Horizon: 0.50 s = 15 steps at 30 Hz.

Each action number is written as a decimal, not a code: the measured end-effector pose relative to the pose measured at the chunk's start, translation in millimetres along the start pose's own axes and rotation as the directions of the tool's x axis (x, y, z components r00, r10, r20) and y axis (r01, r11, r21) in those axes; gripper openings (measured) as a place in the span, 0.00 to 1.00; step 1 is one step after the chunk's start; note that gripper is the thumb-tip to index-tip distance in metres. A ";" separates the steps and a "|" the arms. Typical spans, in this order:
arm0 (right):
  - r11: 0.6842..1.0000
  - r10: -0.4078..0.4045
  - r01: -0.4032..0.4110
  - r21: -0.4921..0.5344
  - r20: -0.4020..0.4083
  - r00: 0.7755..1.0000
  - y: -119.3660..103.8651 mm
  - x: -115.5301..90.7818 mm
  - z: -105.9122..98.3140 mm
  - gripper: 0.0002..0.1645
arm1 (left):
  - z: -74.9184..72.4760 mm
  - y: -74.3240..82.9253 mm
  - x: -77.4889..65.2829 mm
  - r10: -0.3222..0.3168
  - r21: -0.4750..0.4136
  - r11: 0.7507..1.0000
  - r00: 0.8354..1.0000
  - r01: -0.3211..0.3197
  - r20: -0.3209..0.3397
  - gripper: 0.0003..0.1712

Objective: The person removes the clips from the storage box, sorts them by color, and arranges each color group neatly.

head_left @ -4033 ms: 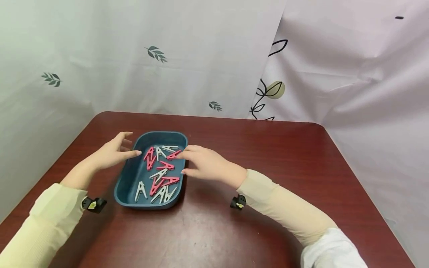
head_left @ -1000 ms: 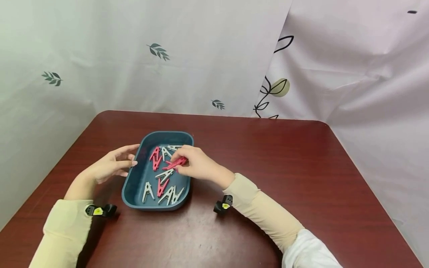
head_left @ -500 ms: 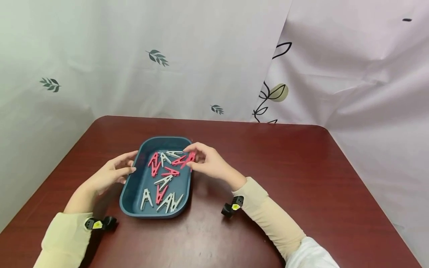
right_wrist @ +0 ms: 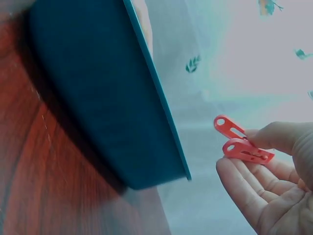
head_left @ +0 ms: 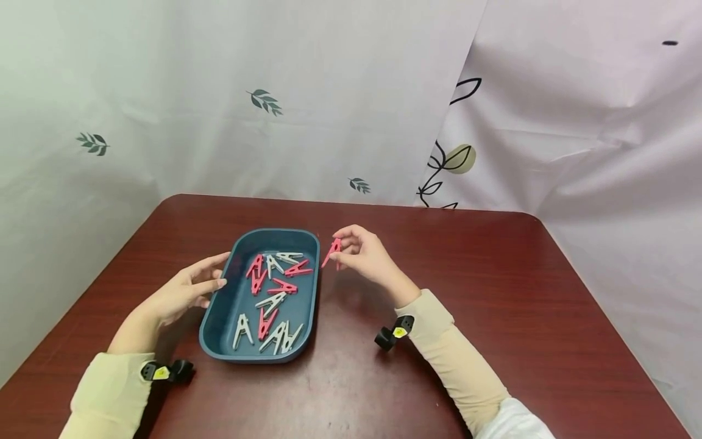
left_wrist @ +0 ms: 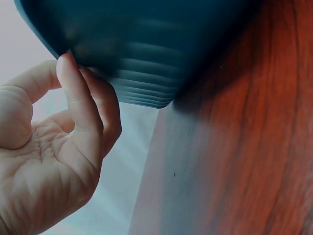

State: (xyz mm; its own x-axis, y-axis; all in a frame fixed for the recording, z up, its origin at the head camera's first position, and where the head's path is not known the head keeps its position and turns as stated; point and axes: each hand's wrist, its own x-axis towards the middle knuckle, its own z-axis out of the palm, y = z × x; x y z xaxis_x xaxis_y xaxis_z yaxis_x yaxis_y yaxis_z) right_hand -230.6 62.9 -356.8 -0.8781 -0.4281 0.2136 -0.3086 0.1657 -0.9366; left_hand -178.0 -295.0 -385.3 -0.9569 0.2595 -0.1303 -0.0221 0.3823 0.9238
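A blue oblong tray (head_left: 258, 358) with rounded corners holds several pink and white clothespins; one white clothespin (head_left: 242, 331) lies apart at its front left. My left hand (head_left: 183, 292) grips the tray's left rim, thumb over the edge, and the left wrist view shows the fingers (left_wrist: 80, 98) against the outer wall. Just past the right rim, my right hand (head_left: 370, 255) pinches a pink clothespin (head_left: 333, 249) above the table. In the right wrist view that clothespin (right_wrist: 244, 147) sits between thumb and fingertips, handle ends pointing toward the tray.
The tray stands on a dark red wooden table (head_left: 466, 305), left of its middle. Pale curtains (head_left: 329, 91) with leaf prints hang behind and beside the table. A small black camera is strapped to each wrist.
My right hand has lifted a pink clothespin from the tray and carried it right, out over the rim. Over four seconds my left hand has come to the tray's left rim.
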 end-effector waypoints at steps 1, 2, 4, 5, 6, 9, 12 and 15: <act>1.000 0.018 -0.018 0.005 -0.005 1.000 2.0 0.9 -1.7 0.22 | -0.2 -0.6 -0.4 -0.001 -0.003 1.000 1.000 0.001 0.002 0.39; 0.999 0.034 -0.034 0.011 -0.007 0.999 4.2 1.8 -3.2 0.22 | -0.3 -1.2 -0.7 -0.002 -0.007 1.000 1.000 0.002 0.005 0.39; 0.998 0.063 -0.062 0.010 -0.015 0.998 8.9 3.6 -6.4 0.22 | -0.7 -1.9 -1.1 -0.001 -0.011 1.000 1.000 0.001 0.009 0.40; 0.997 0.076 -0.075 0.007 -0.016 0.997 11.3 4.5 -7.8 0.22 | -0.8 -2.1 -1.1 0.000 -0.013 1.000 1.000 0.000 0.009 0.40; 0.996 0.090 -0.090 0.002 -0.017 0.996 13.5 5.4 -9.0 0.22 | -0.9 -2.2 -1.0 0.001 -0.015 1.000 1.000 -0.001 0.009 0.39; 0.991 0.133 -0.134 -0.026 -0.019 0.991 20.6 7.5 -11.8 0.22 | -1.4 -2.1 -1.0 0.003 -0.022 1.000 1.000 -0.003 0.008 0.39; 0.982 0.186 -0.187 -0.039 -0.024 0.982 27.7 9.3 -12.3 0.24 | -1.3 -1.9 -0.9 0.002 -0.029 1.000 1.000 -0.002 0.010 0.39; 0.972 0.233 -0.235 -0.030 -0.044 0.971 35.7 11.0 -11.2 0.26 | -1.1 -2.1 -0.8 -0.001 -0.034 0.999 1.000 0.002 0.011 0.39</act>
State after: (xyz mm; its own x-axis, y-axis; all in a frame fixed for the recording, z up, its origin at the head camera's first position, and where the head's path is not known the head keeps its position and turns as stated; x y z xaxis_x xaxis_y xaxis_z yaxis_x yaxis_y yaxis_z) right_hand -255.3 74.0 -384.8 -0.9413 -0.3376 0.0012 -0.1046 0.2882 -0.9519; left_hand -177.5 -297.0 -386.8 -0.9535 0.2691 -0.1356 -0.0336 0.3521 0.9354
